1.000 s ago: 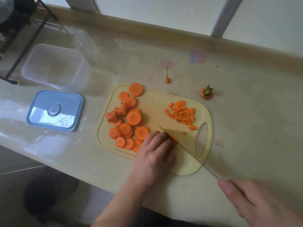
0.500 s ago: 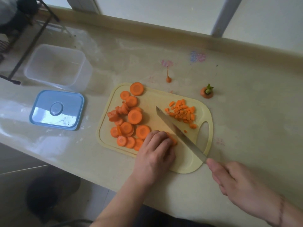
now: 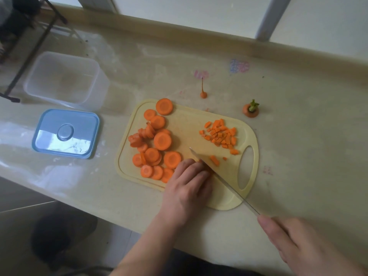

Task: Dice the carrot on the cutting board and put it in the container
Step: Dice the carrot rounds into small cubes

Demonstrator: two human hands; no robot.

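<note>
Board point(image 3: 229, 198): pale yellow, on the counter point(image 3: 298, 156), handle slot to the right
Slices point(image 3: 157, 144): round carrot discs heaped on the board's left half, some overlapping
Dice point(image 3: 221, 134): small cubes piled near the board's right end, a few loose bits beside the blade
Left hand point(image 3: 187, 186): on the board's near edge, fingers curled and pressed together over a carrot piece; piece mostly hidden, only an orange sliver shows at the fingertips
Knife point(image 3: 219, 176): blade slants from the board's middle toward lower right, flat against the left fingertips
Right hand point(image 3: 302, 248): at lower right, wrapped round the knife handle; handle itself hidden
Container point(image 3: 65, 80): clear, open, far left on the counter, well apart from the board
Lid point(image 3: 65, 133): blue, flat on the counter just in front of the container
Scraps: carrot top point(image 3: 251, 109) and root tip point(image 3: 203, 92) on the counter behind the board
</note>
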